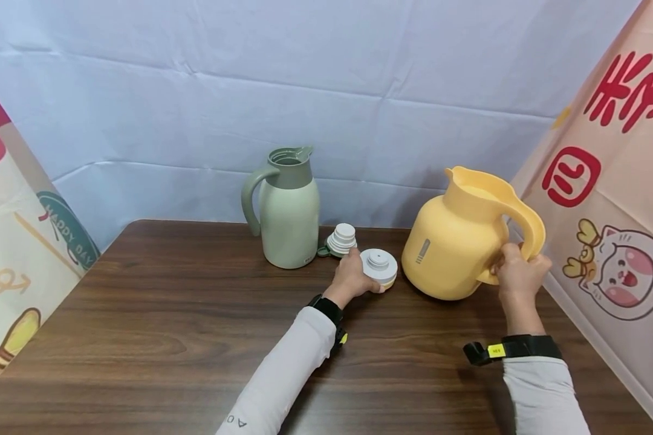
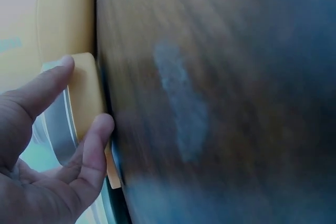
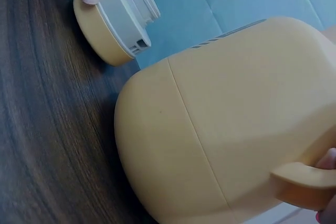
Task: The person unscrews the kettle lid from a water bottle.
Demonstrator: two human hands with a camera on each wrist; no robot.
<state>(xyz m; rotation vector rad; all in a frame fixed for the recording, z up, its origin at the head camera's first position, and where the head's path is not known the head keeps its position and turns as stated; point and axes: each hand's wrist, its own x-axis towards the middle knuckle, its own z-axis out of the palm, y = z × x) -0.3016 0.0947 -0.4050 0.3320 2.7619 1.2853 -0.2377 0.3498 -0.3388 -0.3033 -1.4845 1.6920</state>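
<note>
My left hand holds a round lid by its side, thumb and fingers on either side of it. The lid lies upside down, its white stepped stopper up and its yellow cap against the table. To its right is a yellow thermos jug, whose lower handle my right hand grips. The jug leans slightly in the head view; whether its base fully rests on the table I cannot tell. In the left wrist view, the thumb presses the lid's rim.
A pale green thermos jug with an uncovered mouth stands at the back, left of my hands. Beside it sits a white stopper with a green cap, also upside down. Behind the wooden table hangs a pale cloth; a printed banner hangs at right.
</note>
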